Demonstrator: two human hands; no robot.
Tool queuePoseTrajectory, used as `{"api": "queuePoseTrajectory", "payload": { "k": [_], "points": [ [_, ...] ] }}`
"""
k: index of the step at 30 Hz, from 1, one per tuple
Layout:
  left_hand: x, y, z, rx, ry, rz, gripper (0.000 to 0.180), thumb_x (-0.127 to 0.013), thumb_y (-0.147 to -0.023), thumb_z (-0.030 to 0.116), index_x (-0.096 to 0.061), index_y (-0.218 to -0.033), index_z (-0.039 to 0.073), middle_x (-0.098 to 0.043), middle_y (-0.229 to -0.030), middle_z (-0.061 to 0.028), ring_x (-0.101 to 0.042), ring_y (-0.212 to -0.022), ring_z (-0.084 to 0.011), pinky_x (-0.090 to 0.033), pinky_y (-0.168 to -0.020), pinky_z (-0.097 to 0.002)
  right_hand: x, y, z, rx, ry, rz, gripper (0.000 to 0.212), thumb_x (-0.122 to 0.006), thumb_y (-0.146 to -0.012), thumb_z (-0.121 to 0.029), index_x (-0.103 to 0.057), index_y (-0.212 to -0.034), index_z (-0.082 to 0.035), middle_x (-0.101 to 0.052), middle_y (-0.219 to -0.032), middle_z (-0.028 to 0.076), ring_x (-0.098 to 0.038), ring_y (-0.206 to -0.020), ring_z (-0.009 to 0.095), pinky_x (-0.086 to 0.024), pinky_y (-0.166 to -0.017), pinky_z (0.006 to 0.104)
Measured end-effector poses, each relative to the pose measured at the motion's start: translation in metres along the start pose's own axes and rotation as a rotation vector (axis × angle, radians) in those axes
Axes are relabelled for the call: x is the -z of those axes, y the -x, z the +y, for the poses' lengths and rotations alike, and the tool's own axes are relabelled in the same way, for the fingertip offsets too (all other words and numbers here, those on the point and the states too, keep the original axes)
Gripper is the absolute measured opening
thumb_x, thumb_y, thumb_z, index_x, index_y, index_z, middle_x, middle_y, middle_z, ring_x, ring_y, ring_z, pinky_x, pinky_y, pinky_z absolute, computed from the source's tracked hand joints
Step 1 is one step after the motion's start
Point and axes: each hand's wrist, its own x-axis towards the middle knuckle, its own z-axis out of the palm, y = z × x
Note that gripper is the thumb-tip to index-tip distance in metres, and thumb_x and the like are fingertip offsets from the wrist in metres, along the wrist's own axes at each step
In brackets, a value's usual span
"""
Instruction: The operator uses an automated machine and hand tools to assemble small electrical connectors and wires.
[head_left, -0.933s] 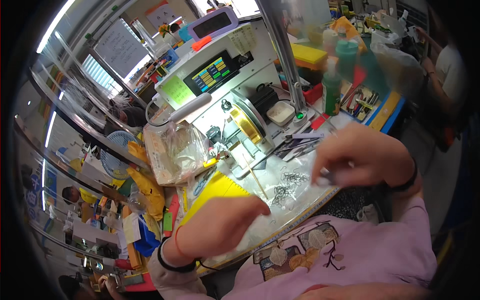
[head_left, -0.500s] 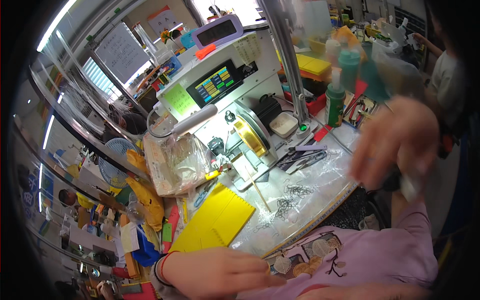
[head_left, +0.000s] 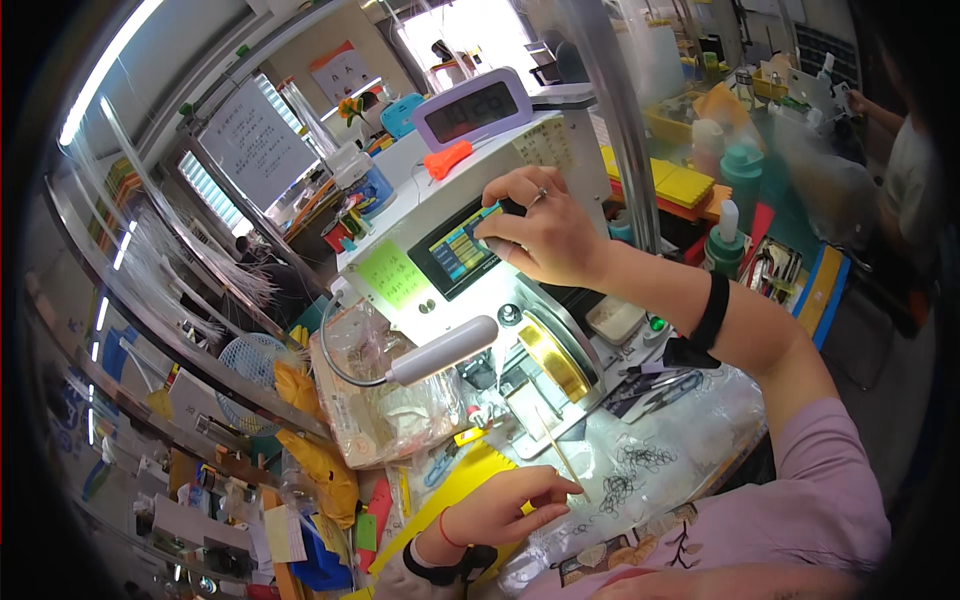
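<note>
My right hand [head_left: 550, 230] is raised in front of the machine's touchscreen [head_left: 455, 250], a finger at the right part of the screen. Its fingers are bent and apart, with nothing seen in them. The screen belongs to a white bench machine [head_left: 375, 215] with a gold-rimmed wheel [head_left: 553, 362]. My left hand [head_left: 500, 505] hovers low over a yellow sheet [head_left: 478, 468], loosely open, thumb apart from the fingers. A thin wooden stick [head_left: 555, 445] lies beyond its fingertips. Whether the right finger presses the screen is hard to tell.
A white lamp [head_left: 445, 350] on a bent neck lights the wheel. Thin black curled pieces [head_left: 620, 485] and pliers [head_left: 675, 390] lie on the plastic-covered bench. A plastic-wrapped box [head_left: 385, 415] stands left, green bottles [head_left: 738, 170] right. A purple clock [head_left: 472, 108] tops the machine.
My right hand has swung from the right side, where it was blurred, up and left to the screen. My left hand has shifted slightly right and up. The view has tilted upward.
</note>
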Motion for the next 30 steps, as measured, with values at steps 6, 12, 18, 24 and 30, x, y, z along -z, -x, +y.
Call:
{"api": "queuePoseTrajectory", "payload": {
  "k": [6, 12, 18, 24, 30],
  "points": [
    [0.005, -0.003, -0.019, 0.033, 0.102, 0.039, 0.020, -0.063, -0.092, 0.007, -0.065, -0.111, 0.001, -0.063, -0.085, -0.0073, -0.061, -0.073, -0.0174, -0.048, -0.067, -0.0282, -0.021, 0.004, 0.004, 0.034, -0.043, 0.028, 0.021, -0.077, -0.066, -0.014, -0.069, -0.085, -0.021, -0.053, -0.115, -0.001, -0.046, -0.114, 0.023, -0.032, -0.096, 0.0401],
    [0.008, -0.006, -0.027, 0.028, 0.088, 0.035, 0.020, -0.062, -0.092, 0.008, -0.065, -0.111, 0.002, -0.062, -0.085, -0.0080, -0.061, -0.073, -0.0195, -0.047, -0.066, -0.0291, -0.029, 0.002, 0.008, 0.051, -0.074, 0.034, 0.022, -0.077, -0.065, -0.014, -0.069, -0.084, -0.021, -0.053, -0.116, -0.002, -0.046, -0.113, 0.023, -0.032, -0.096, 0.0404],
    [0.005, -0.007, -0.029, 0.012, 0.068, 0.029, 0.020, -0.062, -0.092, 0.009, -0.064, -0.111, 0.002, -0.061, -0.085, -0.0087, -0.061, -0.075, -0.0214, -0.048, -0.067, -0.0299, -0.021, 0.010, 0.012, -0.001, -0.044, 0.032, 0.020, -0.078, -0.066, -0.013, -0.070, -0.082, -0.021, -0.053, -0.116, -0.002, -0.046, -0.113, 0.023, -0.032, -0.095, 0.0408],
    [0.005, -0.008, -0.027, 0.009, 0.061, 0.020, 0.021, -0.062, -0.092, 0.010, -0.064, -0.111, 0.001, -0.062, -0.086, -0.0091, -0.062, -0.075, -0.0219, -0.048, -0.067, -0.0301, -0.019, 0.015, 0.011, 0.031, -0.083, -0.014, 0.019, -0.078, -0.064, -0.014, -0.070, -0.080, -0.022, -0.053, -0.116, -0.003, -0.045, -0.114, 0.022, -0.031, -0.096, 0.0404],
    [0.004, -0.007, -0.028, 0.034, 0.052, 0.014, 0.020, -0.062, -0.092, 0.010, -0.064, -0.110, 0.002, -0.061, -0.086, -0.0097, -0.062, -0.076, -0.0228, -0.048, -0.068, -0.0309, -0.024, 0.015, 0.008, 0.056, -0.117, -0.029, 0.020, -0.077, -0.065, -0.012, -0.071, -0.080, -0.024, -0.052, -0.115, -0.003, -0.044, -0.114, 0.022, -0.031, -0.096, 0.0398]
  ]
}}
